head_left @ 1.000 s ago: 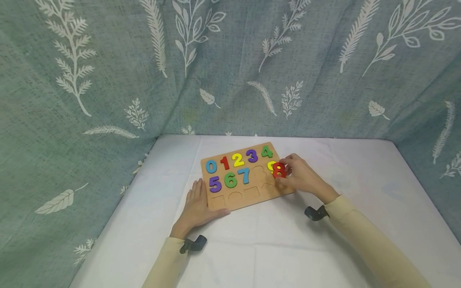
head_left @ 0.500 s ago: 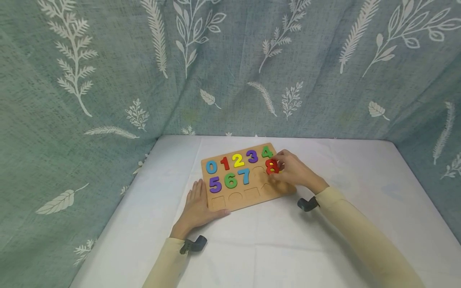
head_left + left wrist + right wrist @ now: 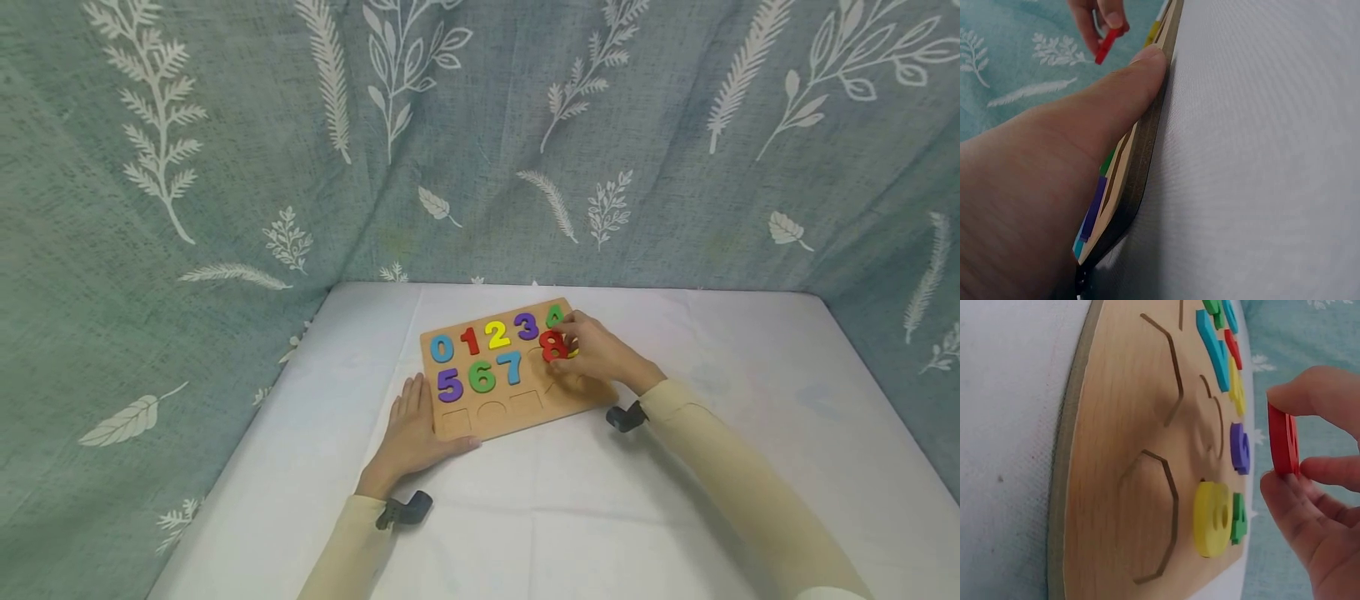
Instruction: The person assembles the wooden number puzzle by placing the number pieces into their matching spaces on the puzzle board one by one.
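My right hand [image 3: 600,348] pinches a red number 8 [image 3: 553,346] between thumb and fingertips. In the right wrist view, the red 8 [image 3: 1283,439] is held on edge, apart from the wooden number puzzle board [image 3: 1129,425]. A yellow 9 [image 3: 1207,519] sits on the board, mostly covered by the right hand in the head view. My left hand [image 3: 408,429] lies along the left edge of the board [image 3: 495,427], fingers straight and thumb along the front edge. In the left wrist view, the left thumb [image 3: 1116,103] touches the board's rim.
Numbers 0 to 7 sit in two rows on the board, among them a blue 7 [image 3: 510,367] and a green 4 [image 3: 554,316], partly hidden. Outlined shapes [image 3: 492,410] line its front. White cloth [image 3: 495,542] covers the table; a patterned green curtain [image 3: 480,167] hangs behind.
My right hand has moved left over the board with the red 8, from beside the yellow 9 toward the outlined recess right of the 7. My left hand stays in place.
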{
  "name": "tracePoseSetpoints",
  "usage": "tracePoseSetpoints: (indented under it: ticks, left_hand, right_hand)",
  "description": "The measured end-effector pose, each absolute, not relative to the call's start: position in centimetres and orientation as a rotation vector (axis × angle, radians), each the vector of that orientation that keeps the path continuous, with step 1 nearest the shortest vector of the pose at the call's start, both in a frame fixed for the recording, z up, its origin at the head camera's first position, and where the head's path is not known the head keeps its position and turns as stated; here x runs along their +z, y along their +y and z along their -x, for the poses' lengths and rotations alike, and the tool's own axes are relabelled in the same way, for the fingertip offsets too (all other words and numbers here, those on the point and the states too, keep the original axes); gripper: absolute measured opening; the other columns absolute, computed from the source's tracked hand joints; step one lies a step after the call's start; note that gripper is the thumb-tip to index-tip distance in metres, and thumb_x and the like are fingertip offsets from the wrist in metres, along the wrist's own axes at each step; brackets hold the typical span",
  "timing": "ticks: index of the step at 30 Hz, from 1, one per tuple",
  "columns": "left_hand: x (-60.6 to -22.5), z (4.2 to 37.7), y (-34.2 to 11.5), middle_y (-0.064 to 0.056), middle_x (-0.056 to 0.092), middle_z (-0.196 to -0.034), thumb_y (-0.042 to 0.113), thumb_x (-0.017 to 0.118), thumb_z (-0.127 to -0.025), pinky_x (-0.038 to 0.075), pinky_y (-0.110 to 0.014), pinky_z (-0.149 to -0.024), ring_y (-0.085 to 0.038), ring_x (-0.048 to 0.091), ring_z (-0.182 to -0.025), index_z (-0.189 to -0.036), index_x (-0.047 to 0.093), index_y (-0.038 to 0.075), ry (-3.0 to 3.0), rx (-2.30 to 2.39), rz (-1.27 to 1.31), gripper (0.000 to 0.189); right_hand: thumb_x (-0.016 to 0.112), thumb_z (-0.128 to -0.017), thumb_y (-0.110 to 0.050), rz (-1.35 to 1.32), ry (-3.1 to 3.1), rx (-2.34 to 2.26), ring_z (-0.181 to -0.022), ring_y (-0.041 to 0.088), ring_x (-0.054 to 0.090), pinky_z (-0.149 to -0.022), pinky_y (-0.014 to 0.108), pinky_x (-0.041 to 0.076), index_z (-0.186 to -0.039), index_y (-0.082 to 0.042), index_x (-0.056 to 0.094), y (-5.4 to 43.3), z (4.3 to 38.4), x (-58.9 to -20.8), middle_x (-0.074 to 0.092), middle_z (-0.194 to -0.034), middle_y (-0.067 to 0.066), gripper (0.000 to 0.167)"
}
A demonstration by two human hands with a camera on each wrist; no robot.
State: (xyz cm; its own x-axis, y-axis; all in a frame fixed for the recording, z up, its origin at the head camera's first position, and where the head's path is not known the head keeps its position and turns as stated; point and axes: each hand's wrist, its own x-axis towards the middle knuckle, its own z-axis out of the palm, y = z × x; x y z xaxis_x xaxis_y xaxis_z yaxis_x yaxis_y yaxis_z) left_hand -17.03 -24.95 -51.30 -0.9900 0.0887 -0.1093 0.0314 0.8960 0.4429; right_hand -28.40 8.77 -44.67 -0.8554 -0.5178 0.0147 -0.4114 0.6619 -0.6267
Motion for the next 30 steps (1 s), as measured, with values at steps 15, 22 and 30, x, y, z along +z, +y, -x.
tracePoseSetpoints:
  ticks: [15, 22, 30]
  left_hand:
    - [-51.4, 17.2, -25.0, -0.018, -0.006, -0.175, 0.083, 0.072, -0.071, 0.004, -0.060, -0.132, -0.037, -0.008, -0.164, -0.165, -0.004, 0.002, 2.931, 0.670, -0.092, 0.146]
    - [-51.3, 17.2, -24.9, -0.018, -0.007, -0.175, 0.083, 0.073, -0.071, 0.004, -0.061, -0.132, -0.037, -0.008, -0.164, -0.165, -0.004, 0.002, 2.927, 0.677, -0.091, 0.146]
    - [-51.3, 17.2, -24.9, -0.018, -0.006, -0.175, 0.082, 0.073, -0.071, 0.004, -0.061, -0.132, -0.038, -0.008, -0.164, -0.165, -0.004, 0.002, 2.928, 0.684, -0.092, 0.146]
  right_hand:
    - [0.082, -0.090, -0.022, 0.818, 2.699, -0.883, -0.116, 0.029, 0.062, -0.091, 0.035, 0.060, -0.140, 0.003, 0.061, 7.5, 29.2, -46.3, 0.050, -0.148, 0.024, 0.060]
    - [0.080, -0.091, -0.023, 0.788, 2.701, -0.841, -0.137, 0.038, 0.055, -0.100, 0.039, 0.058, -0.140, 0.004, 0.060, 7.1, 29.0, -46.7, 0.046, -0.153, 0.025, 0.060]
    - [0.080, -0.092, -0.025, 0.792, 2.713, -0.787, -0.141, 0.041, 0.051, -0.111, 0.046, 0.053, -0.144, 0.003, 0.057, 6.8, 29.1, -47.0, 0.047, -0.152, 0.025, 0.063]
